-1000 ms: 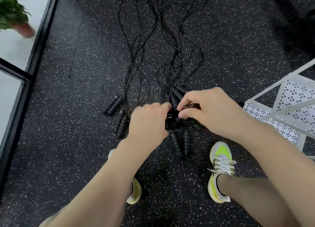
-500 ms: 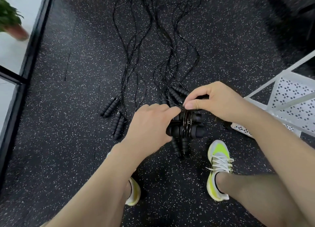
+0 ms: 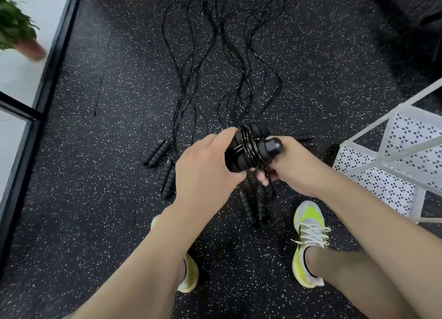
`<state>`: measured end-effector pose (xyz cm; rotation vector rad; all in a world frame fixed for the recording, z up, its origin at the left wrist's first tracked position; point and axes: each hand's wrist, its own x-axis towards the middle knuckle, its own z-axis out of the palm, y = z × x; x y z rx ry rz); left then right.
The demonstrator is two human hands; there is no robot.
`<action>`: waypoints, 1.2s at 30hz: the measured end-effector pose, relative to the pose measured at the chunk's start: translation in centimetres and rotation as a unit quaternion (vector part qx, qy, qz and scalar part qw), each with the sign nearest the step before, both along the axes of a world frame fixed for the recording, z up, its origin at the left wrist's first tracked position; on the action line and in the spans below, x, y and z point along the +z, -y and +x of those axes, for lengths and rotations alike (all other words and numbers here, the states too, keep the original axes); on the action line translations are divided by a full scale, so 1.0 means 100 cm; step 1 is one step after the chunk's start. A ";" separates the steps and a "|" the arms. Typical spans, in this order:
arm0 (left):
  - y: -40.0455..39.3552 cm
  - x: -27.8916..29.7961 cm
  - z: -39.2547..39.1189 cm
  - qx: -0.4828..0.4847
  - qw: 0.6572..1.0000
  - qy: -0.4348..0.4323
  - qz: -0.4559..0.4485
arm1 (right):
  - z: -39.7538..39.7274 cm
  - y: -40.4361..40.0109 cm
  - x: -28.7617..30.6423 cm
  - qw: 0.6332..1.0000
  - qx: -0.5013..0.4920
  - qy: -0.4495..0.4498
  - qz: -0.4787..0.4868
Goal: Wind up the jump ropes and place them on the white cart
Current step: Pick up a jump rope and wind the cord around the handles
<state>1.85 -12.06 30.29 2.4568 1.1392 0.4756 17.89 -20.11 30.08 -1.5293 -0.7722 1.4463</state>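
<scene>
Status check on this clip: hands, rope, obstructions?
Left hand and right hand both grip the wound rope bundle. White cart at right, nothing between. Other ropes unwound on floor.

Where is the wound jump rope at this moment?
In the head view, the wound jump rope is at centre, held between the left hand and right hand, left of the white cart.

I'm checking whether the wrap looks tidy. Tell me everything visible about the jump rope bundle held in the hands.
The black jump rope bundle with foam-look handles is two ribbed handles side by side, thin glossy black cord coiled several turns around their middle. A smooth hard end cap points right. It is held above the floor, tilted; the left hand grips its left end, the right hand holds it from below.
</scene>
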 end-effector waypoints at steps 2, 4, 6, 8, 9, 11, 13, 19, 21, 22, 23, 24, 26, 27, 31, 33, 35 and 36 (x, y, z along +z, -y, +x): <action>-0.003 0.002 0.000 0.033 0.999 -0.002 -0.008 | -0.008 -0.001 0.000 1.000 0.002 -0.003 -0.015; -0.007 0.004 -0.001 0.060 0.998 -0.018 -0.009 | -0.017 0.000 -0.001 0.999 0.012 -0.010 -0.039; -0.012 0.004 -0.003 0.082 0.996 -0.045 -0.006 | -0.025 0.000 0.001 0.998 0.019 -0.004 -0.055; -0.016 0.003 -0.006 0.096 0.992 -0.076 -0.012 | -0.032 0.001 0.002 0.997 0.034 0.030 -0.061; -0.018 0.002 -0.006 0.100 0.991 -0.090 -0.016 | -0.034 0.002 0.003 0.995 0.047 0.065 -0.062; -0.018 0.000 -0.007 0.105 0.987 -0.117 -0.018 | -0.039 0.004 0.009 0.980 0.091 0.165 -0.065; -0.018 -0.002 -0.007 0.109 0.984 -0.137 -0.014 | -0.044 0.006 0.015 0.960 0.127 0.244 -0.060; -0.022 -0.008 -0.009 0.109 0.979 -0.172 -0.007 | -0.044 0.006 0.028 0.969 0.094 0.225 -0.049; -0.021 -0.009 -0.011 0.090 0.979 -0.185 -0.006 | -0.041 0.007 0.032 0.954 0.128 0.270 -0.037; -0.021 -0.010 -0.011 0.076 0.979 -0.191 -0.008 | -0.039 0.008 0.032 0.939 0.147 0.310 -0.022; -0.020 -0.011 -0.011 0.057 0.978 -0.199 -0.010 | -0.036 0.009 0.033 0.927 0.156 0.342 -0.008; -0.019 -0.012 -0.011 0.033 0.977 -0.210 -0.007 | -0.032 0.009 0.032 0.920 0.155 0.360 0.007; -0.017 -0.015 -0.009 -0.023 0.971 -0.239 0.003 | -0.021 0.007 0.030 0.917 0.141 0.371 0.031; -0.016 -0.015 -0.007 -0.052 0.967 -0.249 0.009 | -0.015 0.005 0.030 0.919 0.132 0.371 0.038; -0.005 -0.016 -0.004 -0.137 0.958 -0.250 0.039 | 0.011 0.003 0.029 0.936 0.085 0.338 0.044; -0.004 -0.017 -0.004 -0.162 0.959 -0.228 0.035 | 0.020 0.004 0.028 0.945 0.064 0.318 0.039; -0.005 -0.016 -0.003 -0.186 0.960 -0.207 0.035 | 0.026 0.004 0.025 0.950 0.057 0.303 0.039; -0.006 -0.016 -0.003 -0.200 0.958 -0.202 0.032 | 0.028 0.004 0.024 0.953 0.055 0.294 0.039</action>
